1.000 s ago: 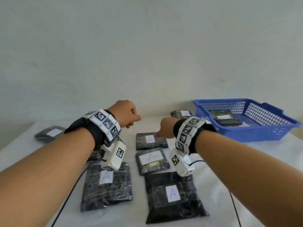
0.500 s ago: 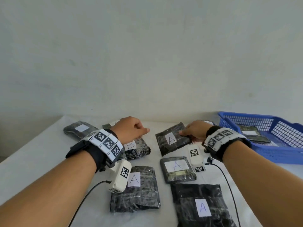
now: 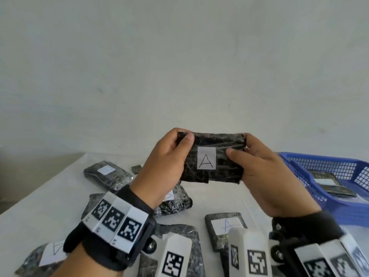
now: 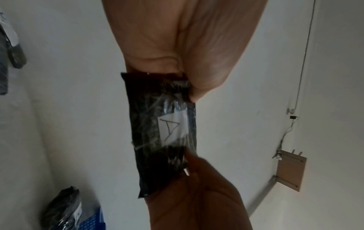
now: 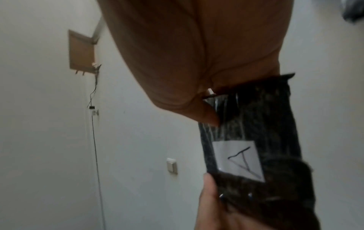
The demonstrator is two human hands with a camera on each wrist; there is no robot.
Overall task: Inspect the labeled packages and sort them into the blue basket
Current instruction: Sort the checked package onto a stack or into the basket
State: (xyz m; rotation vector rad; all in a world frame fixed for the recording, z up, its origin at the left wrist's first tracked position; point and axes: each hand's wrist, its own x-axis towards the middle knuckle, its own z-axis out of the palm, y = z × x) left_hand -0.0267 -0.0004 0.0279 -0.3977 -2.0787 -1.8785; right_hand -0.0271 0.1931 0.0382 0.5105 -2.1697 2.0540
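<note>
A black wrapped package [image 3: 217, 144] with a white label marked A is held up above the table, label facing me. My left hand [image 3: 169, 154] grips its left end, thumb on the front. My right hand [image 3: 251, 158] grips its right end, thumb beside the label. The same package [image 4: 157, 124] shows in the left wrist view between both hands, and the package [image 5: 256, 124] fills the lower right of the right wrist view. The blue basket [image 3: 327, 210] sits at the right with a package [image 3: 329, 182] lying in it.
Several more black labelled packages lie on the white table [image 3: 50, 200]: one at the far left [image 3: 107, 174], one under my left wrist [image 3: 177, 200], one marked A near the front [image 3: 225, 226]. A pale wall stands behind the table.
The right hand has lifted the A package off the table. The left hand has come across and taken its left end. The package now stands raised with its label facing me.
</note>
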